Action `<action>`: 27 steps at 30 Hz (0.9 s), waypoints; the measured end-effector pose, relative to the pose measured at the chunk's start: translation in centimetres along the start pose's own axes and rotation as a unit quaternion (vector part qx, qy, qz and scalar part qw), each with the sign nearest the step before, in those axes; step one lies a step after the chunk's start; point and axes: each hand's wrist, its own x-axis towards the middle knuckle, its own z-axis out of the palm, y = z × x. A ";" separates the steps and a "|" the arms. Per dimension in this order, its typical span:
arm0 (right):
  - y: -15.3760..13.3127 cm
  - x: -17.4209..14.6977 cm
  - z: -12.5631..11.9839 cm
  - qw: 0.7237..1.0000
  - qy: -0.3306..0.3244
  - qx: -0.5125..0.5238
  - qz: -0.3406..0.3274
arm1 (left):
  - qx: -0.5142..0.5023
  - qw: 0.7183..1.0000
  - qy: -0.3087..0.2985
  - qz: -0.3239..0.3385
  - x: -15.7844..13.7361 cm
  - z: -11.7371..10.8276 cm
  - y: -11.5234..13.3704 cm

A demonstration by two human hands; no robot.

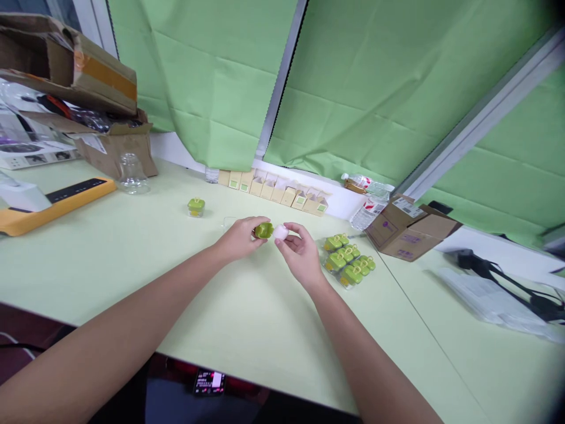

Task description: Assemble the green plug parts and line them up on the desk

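My left hand (242, 237) holds a small green lid (263, 230), its hollow side turned toward the right. Close beside it, my right hand (301, 253) pinches a small, rounded white piece (281, 232) whose kind I cannot make out. Just behind the left hand lies a clear plastic piece (229, 222), partly hidden by the fingers. A clear little box with a green lid (196, 206) stands alone to the left. Right of my right hand, several like boxes (348, 259) with green lids and yellow loops stand in rows.
Several small tan cartons (273, 189) line the back edge. Plastic bottles (369, 209) and a cardboard box (408, 229) stand at the back right, a black cable (498, 274) farther right. At left are a clear jar (132, 175), a yellow-edged power strip (66, 197) and stacked cardboard boxes (110, 141).
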 end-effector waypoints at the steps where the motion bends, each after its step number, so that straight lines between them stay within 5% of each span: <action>1: -0.1 0.0 -0.1 1.000 0.004 0.003 -0.010 | -0.004 1.000 -0.006 -0.006 0.0 -0.1 0.1; 9: -0.2 -0.2 -0.4 0.991 -0.042 -0.093 -0.084 | -0.092 0.992 -0.081 0.009 -0.8 -0.9 2.5; 27: -1.8 -0.1 0.1 0.986 -0.027 0.120 0.116 | -0.239 0.966 -0.062 -0.076 0.3 -0.8 1.8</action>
